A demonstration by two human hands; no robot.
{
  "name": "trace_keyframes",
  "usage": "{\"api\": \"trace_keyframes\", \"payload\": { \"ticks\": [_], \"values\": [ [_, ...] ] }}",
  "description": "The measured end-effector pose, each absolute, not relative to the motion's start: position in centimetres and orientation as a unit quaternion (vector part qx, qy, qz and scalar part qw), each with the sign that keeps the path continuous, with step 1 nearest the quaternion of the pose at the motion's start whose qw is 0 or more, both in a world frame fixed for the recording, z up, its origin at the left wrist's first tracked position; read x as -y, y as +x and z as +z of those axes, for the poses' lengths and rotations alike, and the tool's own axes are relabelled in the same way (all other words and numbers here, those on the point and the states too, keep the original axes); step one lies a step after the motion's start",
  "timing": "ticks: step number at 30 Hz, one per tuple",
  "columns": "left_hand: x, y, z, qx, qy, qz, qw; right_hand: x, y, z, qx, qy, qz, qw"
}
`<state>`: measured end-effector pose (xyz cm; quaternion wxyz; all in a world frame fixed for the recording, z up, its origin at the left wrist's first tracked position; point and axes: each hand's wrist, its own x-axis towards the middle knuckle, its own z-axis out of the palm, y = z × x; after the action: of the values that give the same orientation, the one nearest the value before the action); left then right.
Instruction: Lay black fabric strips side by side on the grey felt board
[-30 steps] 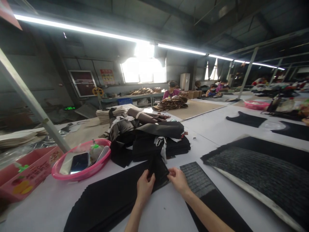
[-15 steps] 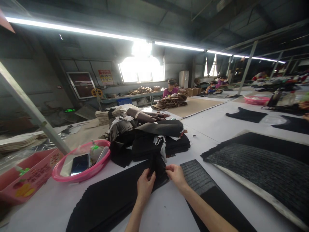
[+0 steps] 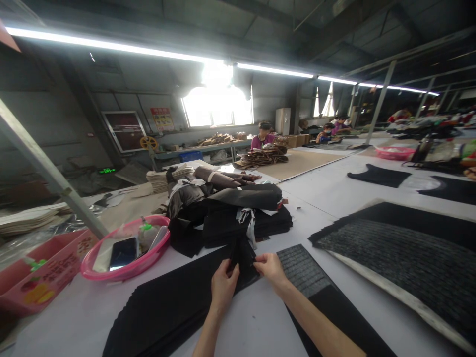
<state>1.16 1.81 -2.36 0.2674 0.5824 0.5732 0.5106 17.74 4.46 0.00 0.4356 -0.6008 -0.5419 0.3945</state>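
Note:
A stack of black fabric pieces (image 3: 167, 302) lies in front of me, its left edges fanned out. At its far right end my left hand (image 3: 225, 285) pinches a raised black fabric piece (image 3: 242, 255). My right hand (image 3: 270, 267) grips the right edge of that same piece between thumb and fingers. Just right of my right hand lies a black piece with a grey ribbed patch (image 3: 303, 270). Beyond my hands is a pile of black fabric bundles (image 3: 247, 220), one tied with a white strip.
On the left stand a pink basin (image 3: 161, 248) holding a phone (image 3: 123, 253) and a green-capped bottle, and a pink box (image 3: 48, 277). Overlapping black textured pieces (image 3: 397, 253) spread out on the right. A person (image 3: 263, 136) sits across the table behind brown bundles (image 3: 262, 157).
Almost nothing differs. Both hands keep their hold on the black piece, and my right hand has shifted very slightly left.

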Motion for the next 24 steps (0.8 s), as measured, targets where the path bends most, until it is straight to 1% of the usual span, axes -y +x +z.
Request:
{"api": "trace_keyframes", "payload": {
  "ticks": [9, 11, 16, 24],
  "values": [
    [-1.8, 1.0, -2.1, -0.553, 0.590, 0.512, 0.290, -3.1, 16.9, 1.5, 0.625, -0.540, 0.366, 0.429],
    [-1.9, 1.0, -2.2, -0.544, 0.593, 0.514, 0.297, -2.6, 16.6, 1.8, 0.640, -0.541, 0.343, 0.424],
    [-2.0, 0.8, -2.3, -0.539, 0.600, 0.513, 0.294, -1.4, 15.5, 2.4, 0.695, -0.565, 0.226, 0.383],
    [-1.9, 0.6, -2.1, -0.535, 0.608, 0.514, 0.283, -0.8, 14.6, 3.0, 0.705, -0.572, 0.201, 0.369]
  ]
}}
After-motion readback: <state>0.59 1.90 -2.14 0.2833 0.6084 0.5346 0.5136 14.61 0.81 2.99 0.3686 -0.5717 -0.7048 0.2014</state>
